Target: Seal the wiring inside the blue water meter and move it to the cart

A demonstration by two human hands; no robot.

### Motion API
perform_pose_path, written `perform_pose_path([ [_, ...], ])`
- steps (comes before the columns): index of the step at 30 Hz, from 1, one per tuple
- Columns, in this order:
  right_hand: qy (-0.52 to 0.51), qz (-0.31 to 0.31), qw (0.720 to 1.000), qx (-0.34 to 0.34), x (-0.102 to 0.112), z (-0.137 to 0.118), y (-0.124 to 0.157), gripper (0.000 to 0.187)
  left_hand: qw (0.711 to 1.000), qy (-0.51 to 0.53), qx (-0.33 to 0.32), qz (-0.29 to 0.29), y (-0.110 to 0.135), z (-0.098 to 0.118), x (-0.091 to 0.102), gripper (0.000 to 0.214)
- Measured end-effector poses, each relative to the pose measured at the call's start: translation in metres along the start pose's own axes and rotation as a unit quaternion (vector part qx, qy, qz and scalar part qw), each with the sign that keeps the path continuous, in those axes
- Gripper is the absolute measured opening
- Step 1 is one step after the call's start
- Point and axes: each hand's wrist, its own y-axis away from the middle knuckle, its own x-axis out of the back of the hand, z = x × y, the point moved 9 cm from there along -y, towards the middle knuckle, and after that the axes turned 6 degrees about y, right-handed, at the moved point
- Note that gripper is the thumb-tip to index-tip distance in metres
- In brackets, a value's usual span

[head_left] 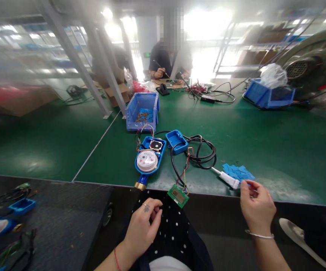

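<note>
A blue water meter [148,158] with a white dial lies open near the front edge of the green table [278,150]. Coloured wires run from it to a small green circuit board [178,195] hanging over the edge. My left hand [143,226] rests over my lap below the table edge, fingers curled in, and I cannot make out anything in them. My right hand [257,207] is at the table edge, fingers pinched at a pile of small blue pads [238,172]. A white tool [227,178] on a black cable [199,152] lies beside the pads.
A loose blue cover [176,141] sits by the meter. A blue bin [142,111] of parts stands behind it, another blue bin [267,96] at the far right. A person works across the table [170,60]. More meter parts [7,214] lie on a dark surface at the left.
</note>
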Motion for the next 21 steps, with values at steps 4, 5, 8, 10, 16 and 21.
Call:
perform_pose_path([
  [4,-0.023,0.022,0.999,0.017,0.020,-0.007,0.014,0.032,0.986,0.088,0.092,0.106,0.005,-0.017,0.029,0.019],
  [5,-0.031,0.012,0.999,0.032,0.023,-0.013,0.017,0.033,0.979,0.116,0.116,0.122,0.007,-0.023,0.033,0.019],
  [8,-0.116,-0.060,0.986,0.107,0.024,-0.041,0.030,0.039,0.957,0.190,0.160,0.152,0.013,-0.038,0.035,0.019],
  [10,-0.204,-0.114,0.959,0.160,0.024,-0.061,0.038,0.043,0.943,0.226,0.172,0.172,0.018,-0.045,0.031,0.019],
  [16,-0.182,-0.115,0.945,0.245,0.035,-0.091,0.022,0.037,0.913,0.286,0.182,0.227,0.031,-0.049,0.020,0.019],
  [21,-0.090,-0.147,0.943,0.284,0.016,-0.110,-0.026,0.074,0.890,0.296,0.155,0.310,0.033,-0.041,0.054,0.024],
])
